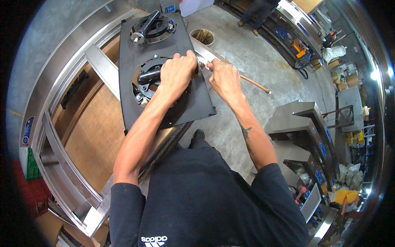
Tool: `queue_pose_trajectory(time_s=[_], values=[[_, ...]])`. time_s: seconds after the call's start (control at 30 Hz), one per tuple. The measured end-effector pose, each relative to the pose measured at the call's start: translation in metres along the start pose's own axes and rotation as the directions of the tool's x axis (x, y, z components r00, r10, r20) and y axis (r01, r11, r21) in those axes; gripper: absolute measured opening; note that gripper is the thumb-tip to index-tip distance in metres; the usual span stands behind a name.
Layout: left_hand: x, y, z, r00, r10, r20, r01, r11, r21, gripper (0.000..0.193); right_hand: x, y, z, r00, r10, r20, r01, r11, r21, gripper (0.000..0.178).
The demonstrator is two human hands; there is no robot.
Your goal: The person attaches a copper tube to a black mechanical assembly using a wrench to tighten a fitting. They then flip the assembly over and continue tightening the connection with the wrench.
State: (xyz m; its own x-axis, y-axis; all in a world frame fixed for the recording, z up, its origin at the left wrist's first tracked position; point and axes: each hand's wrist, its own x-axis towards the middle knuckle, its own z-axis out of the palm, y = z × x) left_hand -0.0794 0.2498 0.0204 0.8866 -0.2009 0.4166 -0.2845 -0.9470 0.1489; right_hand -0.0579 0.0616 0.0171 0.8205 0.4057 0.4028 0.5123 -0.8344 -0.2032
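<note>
A black gas cooktop panel lies across a steel frame in front of me, with two round burner openings. My left hand is closed over a black burner tube at the nearer opening; the hand hides the tube's middle. Just to the right, at the panel's edge, my right hand is closed around a thin copper pipe. The pipe sticks out to the right of this hand and ends in a brass fitting. Another burner tube sits at the far opening.
The stainless steel frame with a wooden board inside stands under and left of the panel. A bin is on the floor beyond. Steel hoods or cabinets stand at the right. Another person's legs show at the far workbench.
</note>
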Motion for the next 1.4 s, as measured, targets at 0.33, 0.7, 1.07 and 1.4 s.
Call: queue_pose_trajectory(time_s=[0.33, 0.7, 1.07, 1.4], values=[[0.001, 0.002, -0.003, 1.000, -0.005, 0.010, 0.005, 1.000, 0.007, 0.039, 0.005, 0.021, -0.022, 0.983, -0.175, 0.059, 0.159, 0.965, 0.210, 0.026], [0.001, -0.001, 0.005, 1.000, -0.020, -0.009, 0.019, 1.000, -0.007, 0.036, 0.007, 0.001, -0.009, 0.995, -0.095, 0.026, 0.091, 0.990, 0.106, 0.016], [0.002, 0.004, -0.002, 0.997, -0.049, 0.061, 0.049, 0.999, 0.001, 0.039, 0.002, -0.002, 0.001, 0.997, -0.060, -0.046, 0.062, 0.997, 0.051, 0.018], [0.022, -0.007, -0.007, 0.915, 0.392, -0.094, -0.395, 0.919, -0.010, 0.046, -0.033, 0.052, -0.065, 0.973, -0.102, 0.206, 0.081, 0.991, 0.106, 0.031]])
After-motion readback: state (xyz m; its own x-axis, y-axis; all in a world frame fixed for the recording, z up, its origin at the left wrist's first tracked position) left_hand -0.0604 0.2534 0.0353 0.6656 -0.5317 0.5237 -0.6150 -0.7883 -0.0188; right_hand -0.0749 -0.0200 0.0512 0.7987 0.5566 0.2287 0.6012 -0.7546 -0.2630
